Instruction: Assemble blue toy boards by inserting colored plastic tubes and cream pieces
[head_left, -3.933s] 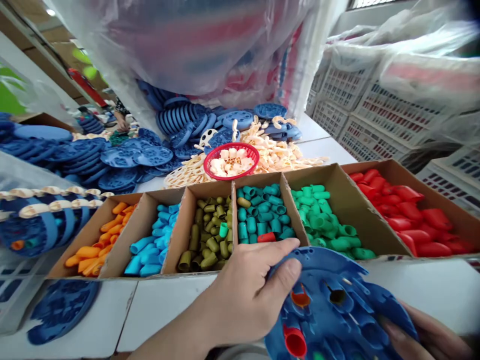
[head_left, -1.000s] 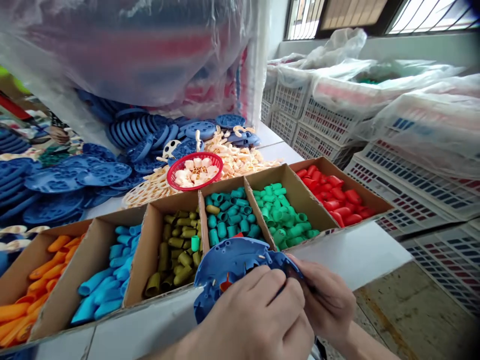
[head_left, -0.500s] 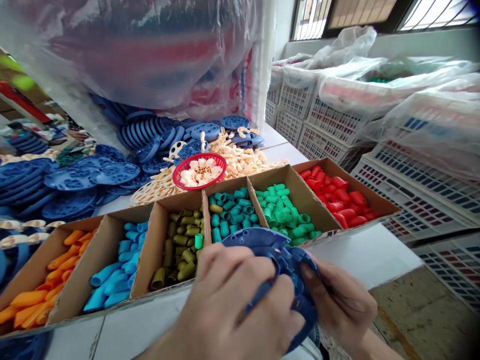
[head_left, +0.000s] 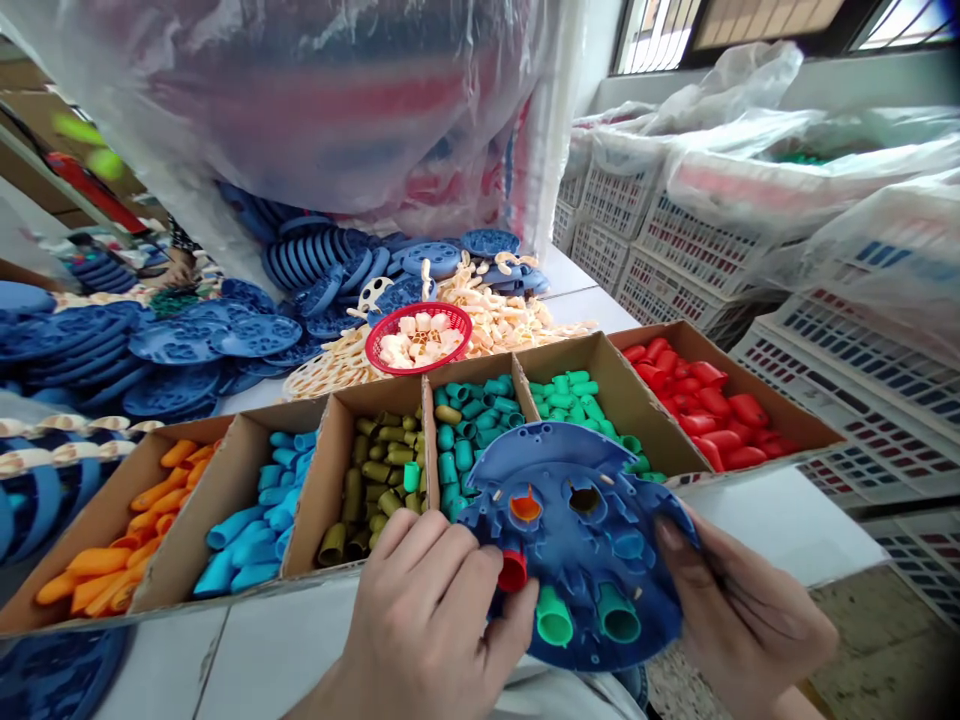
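A round dark blue plastic piece [head_left: 577, 560] is held up over the table's near edge, its inner side facing the camera. Coloured caps sit in its holes: a green one [head_left: 554, 615], a teal one [head_left: 619, 612], and orange, olive and light blue ones above. My left hand [head_left: 442, 610] has its thumb and index finger closed on a red cap [head_left: 513, 570] at the piece's left side. My right hand [head_left: 739, 600] grips the right edge of the blue piece, thumb on top. Beyond lies a divided cardboard box [head_left: 300, 550] with caps sorted by colour.
Behind the box stand a red basket [head_left: 373, 363] of pale pieces, a heap of cream parts [head_left: 510, 312] and stacks of blue discs [head_left: 176, 340]. Plastic-covered white crates [head_left: 675, 235] line the right. At far left, a person's hand [head_left: 178, 268] shows.
The blue piece has turned to show its inner face and caps. My left hand has moved from over it to its left side. The view has shifted slightly, moving the box rightward.
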